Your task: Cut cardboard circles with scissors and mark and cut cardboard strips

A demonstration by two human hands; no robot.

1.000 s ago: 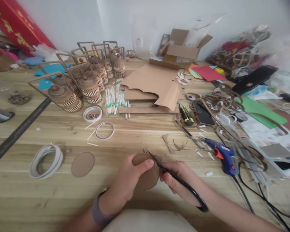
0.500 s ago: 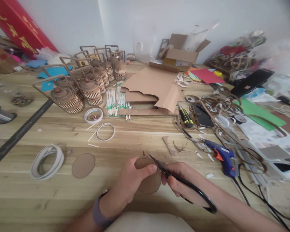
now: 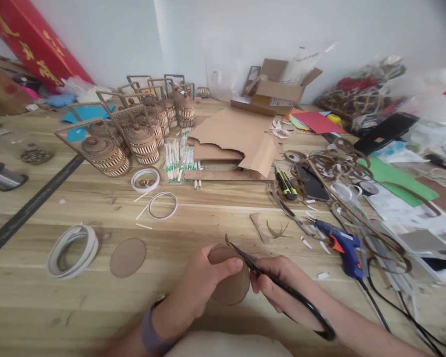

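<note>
My left hand (image 3: 204,277) pinches a round cardboard disc (image 3: 231,287), thumb on its upper face, near the front of the table. Black-handled scissors (image 3: 301,297) are gripped in my right hand (image 3: 278,282), their blades lying at the disc's upper right edge. A thin sliver of cardboard curls up by the blade tips. To the left, a second cardboard disc (image 3: 128,258) lies flat on the wood. Curved cardboard offcuts (image 3: 260,228) rest just beyond my hands.
White tape rolls (image 3: 72,250) lie left. Lidded woven baskets (image 3: 143,144) with tall handles stand behind, beside a torn cardboard sheet (image 3: 230,131). At right are a blue glue gun (image 3: 344,245) with its cord, a yellow-black utility knife (image 3: 286,184), a phone (image 3: 312,181) and tangled brown strips.
The scissors' blades have shifted slightly along the disc's edge, and their tips now point more upward. The disc stays in my left hand. The whole view has moved a little.
</note>
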